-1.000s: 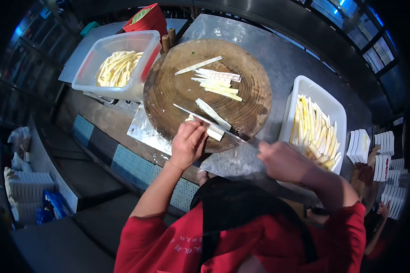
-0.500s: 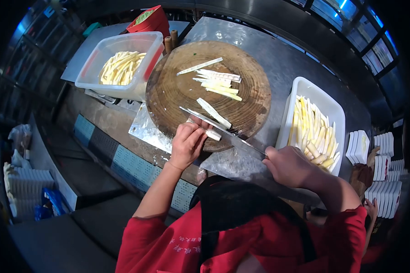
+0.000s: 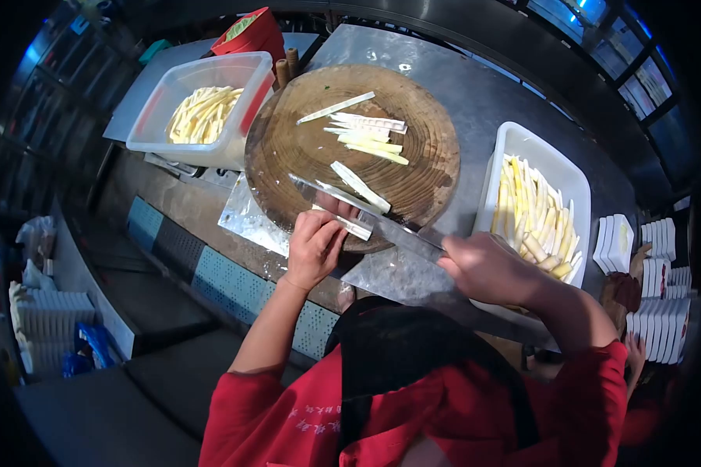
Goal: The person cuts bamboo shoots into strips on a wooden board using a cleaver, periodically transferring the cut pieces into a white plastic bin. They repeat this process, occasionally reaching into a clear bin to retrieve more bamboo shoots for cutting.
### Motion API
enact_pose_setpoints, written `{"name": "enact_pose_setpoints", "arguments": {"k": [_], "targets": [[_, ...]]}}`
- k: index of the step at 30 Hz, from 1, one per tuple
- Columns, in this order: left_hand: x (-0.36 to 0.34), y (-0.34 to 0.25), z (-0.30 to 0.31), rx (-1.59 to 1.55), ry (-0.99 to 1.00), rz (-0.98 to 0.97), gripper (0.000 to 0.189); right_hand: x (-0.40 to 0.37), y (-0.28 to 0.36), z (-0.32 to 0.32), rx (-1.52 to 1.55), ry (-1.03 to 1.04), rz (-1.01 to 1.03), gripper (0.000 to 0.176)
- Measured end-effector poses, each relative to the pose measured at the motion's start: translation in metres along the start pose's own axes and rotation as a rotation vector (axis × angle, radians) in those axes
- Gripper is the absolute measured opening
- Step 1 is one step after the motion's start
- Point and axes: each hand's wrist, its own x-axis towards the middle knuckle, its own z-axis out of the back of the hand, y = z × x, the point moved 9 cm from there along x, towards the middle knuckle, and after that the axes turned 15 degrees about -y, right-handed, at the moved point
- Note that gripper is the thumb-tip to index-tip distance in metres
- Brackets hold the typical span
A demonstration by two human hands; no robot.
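On the round wooden chopping block (image 3: 280, 140), my left hand (image 3: 315, 247) has its fingers pressed round a pale peeled stalk (image 3: 355, 227) near the block's front edge. My right hand (image 3: 487, 267) grips the handle of a broad cleaver (image 3: 397, 233). The cleaver's blade lies across the block just beyond my left fingers, its flat side partly turned up. Cut strips (image 3: 360, 187) rest right behind the blade. Farther back are a small pile of white and yellow strips (image 3: 374, 140) and a single strip (image 3: 336, 107).
A clear tub (image 3: 144, 136) of yellow strips stands left of the block, with a red container (image 3: 261, 35) behind it. A white tub (image 3: 584, 187) of whole stalks is at right. Stacked white trays (image 3: 656, 331) and another person's hand (image 3: 635, 354) are at far right.
The cleaver has tipped so more of its flat side shows, and my right hand has moved slightly up and left. My left hand still holds the stalk. The whole view has shifted a little.
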Motion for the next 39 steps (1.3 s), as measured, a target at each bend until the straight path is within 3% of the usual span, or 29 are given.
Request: {"name": "enact_pose_setpoints", "arguments": {"k": [2,4,5,7,11,13,14,16,17,19,23,24,25,27,28,31,33,39], "targets": [[0.0,0.0,0.0,-0.001,-0.025,-0.004,0.019,0.001,-0.009,-0.012,-0.009,0.039,-0.01,0.018],[-0.002,0.0,-0.001,-0.002,-0.015,0.007,0.019,0.008,-0.002,-0.023,0.036,-0.135,0.242,0.023],[-0.001,0.0,-0.002,0.0,-0.009,0.012,0.019,0.011,-0.004,-0.023,0.039,-0.14,0.233,0.023],[0.001,0.0,-0.002,-0.005,0.023,0.015,0.02,0.022,-0.018,-0.03,0.035,0.054,-0.065,0.026],[0.01,0.004,-0.013,-0.055,0.126,0.036,0.021,0.004,-0.035,0.001,0.122,-0.15,0.003,0.028],[0.024,0.004,-0.03,-0.037,0.216,0.018,0.021,-0.026,-0.07,0.022,0.5,-0.236,-0.427,0.028],[0.031,0.002,-0.04,-0.032,0.216,-0.04,0.021,-0.04,-0.07,0.035,0.51,-0.255,-0.435,0.028],[0.046,0.007,-0.064,-0.016,0.221,-0.108,0.02,-0.085,-0.101,0.055,0.528,-0.419,-0.774,0.023],[0.054,0.012,-0.076,0.021,0.22,-0.133,0.021,-0.107,-0.119,0.054,0.616,-0.579,-0.726,0.021],[0.072,0.031,-0.095,0.076,0.199,-0.143,0.023,-0.148,-0.126,0.071,0.537,-0.821,-0.852,0.018],[0.122,0.058,-0.122,0.263,0.305,-0.161,0.073,-0.207,-0.153,0.056,0.618,-0.846,-0.918,0.016],[0.127,0.075,-0.131,0.34,0.347,-0.216,0.101,-0.219,-0.155,0.052,0.644,-0.867,-0.931,0.015],[0.129,0.091,-0.138,0.339,0.349,-0.226,0.101,-0.228,-0.153,0.049,0.67,-0.885,-0.944,0.014],[0.116,0.127,-0.167,0.193,0.617,-0.083,0.113,-0.237,-0.149,0.04,0.656,-0.863,-1.016,0.014],[0.118,0.118,-0.168,0.185,0.606,-0.197,0.108,-0.236,-0.146,0.029,0.751,-0.847,-0.998,0.018],[0.113,0.099,-0.155,0.151,0.549,-0.212,0.099,-0.223,-0.136,0.007,0.879,-0.772,-1.027,0.025],[0.103,0.071,-0.148,0.163,0.526,-0.248,0.075,-0.195,-0.118,-0.003,1.05,-0.698,-0.928,0.019],[0.088,0.069,-0.141,0.15,0.406,-0.108,0.059,-0.097,-0.081,-0.035,1.34,-0.518,-0.808,0.013]]}}
